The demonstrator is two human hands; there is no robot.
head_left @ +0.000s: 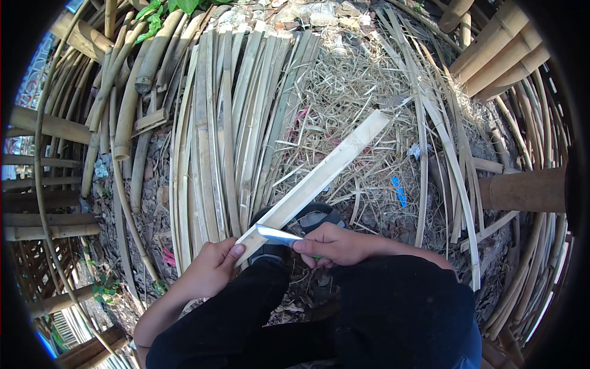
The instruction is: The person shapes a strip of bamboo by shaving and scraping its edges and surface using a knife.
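A long, pale split bamboo strip [332,166] runs from my left hand up and away to the right. My left hand [215,263] is closed on its near end, with the thumb on top. In my right hand [329,244] is a knife [276,235], its shiny blade pointing left and lying across the strip near my left thumb. A bit of green shows under my right fingers, where the handle is mostly hidden. The strip passes over my sandalled foot [270,249].
Many split bamboo strips [224,135] lie side by side to the left. A heap of shavings [344,104] covers the ground ahead. More strips [442,129] lie at the right. Bamboo poles [132,111] stand and lean at the left, and thick poles [504,55] at the far right.
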